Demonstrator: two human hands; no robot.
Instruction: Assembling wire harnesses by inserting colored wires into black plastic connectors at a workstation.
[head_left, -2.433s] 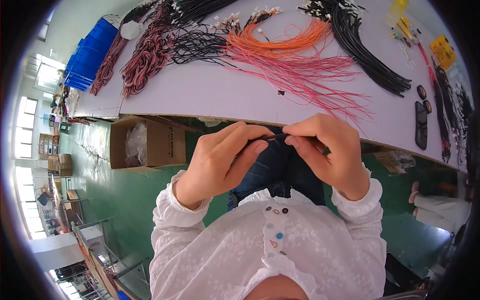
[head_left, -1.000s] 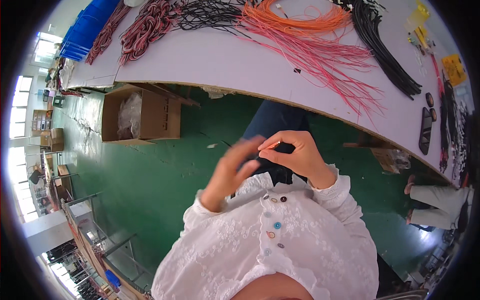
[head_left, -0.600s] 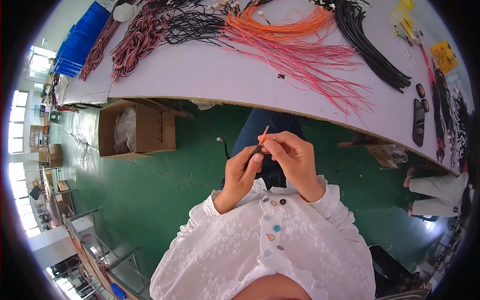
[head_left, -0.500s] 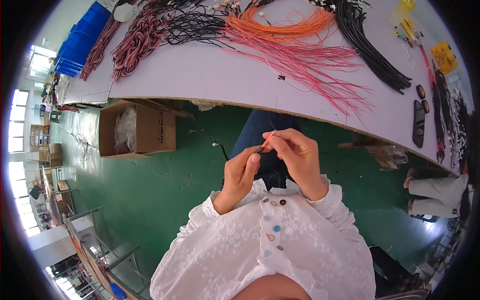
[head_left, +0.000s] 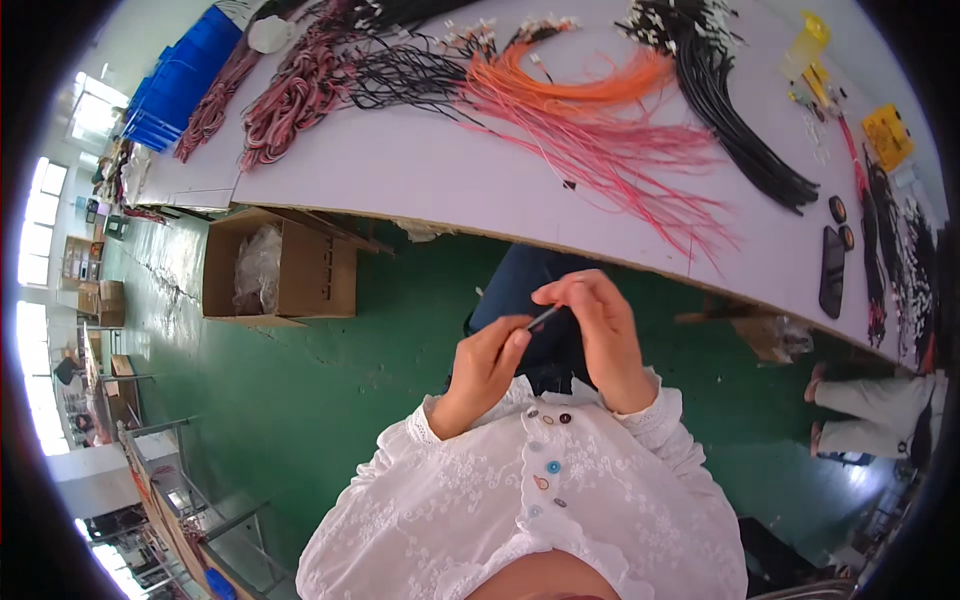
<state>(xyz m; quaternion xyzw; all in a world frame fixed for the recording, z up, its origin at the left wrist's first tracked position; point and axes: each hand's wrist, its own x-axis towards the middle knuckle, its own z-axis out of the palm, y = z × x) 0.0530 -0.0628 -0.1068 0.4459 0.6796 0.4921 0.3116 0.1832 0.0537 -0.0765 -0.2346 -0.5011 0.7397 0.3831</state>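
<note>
Hands dropped from table (head_left: 420,180); L hand (head_left: 485,365) & R hand (head_left: 600,335) pinch thin wire (head_left: 543,318).

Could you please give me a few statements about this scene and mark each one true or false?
1. Both hands are raised in front of the chest, off the table. True.
2. The left hand and right hand hold a thin dark wire between them. True.
3. The cardboard box sits on the table. False: it stands on the green floor beneath the table edge.
4. The orange wires lie on the floor. False: they lie on the table.
5. The black wires lie to the right of the orange wires. True.
</note>
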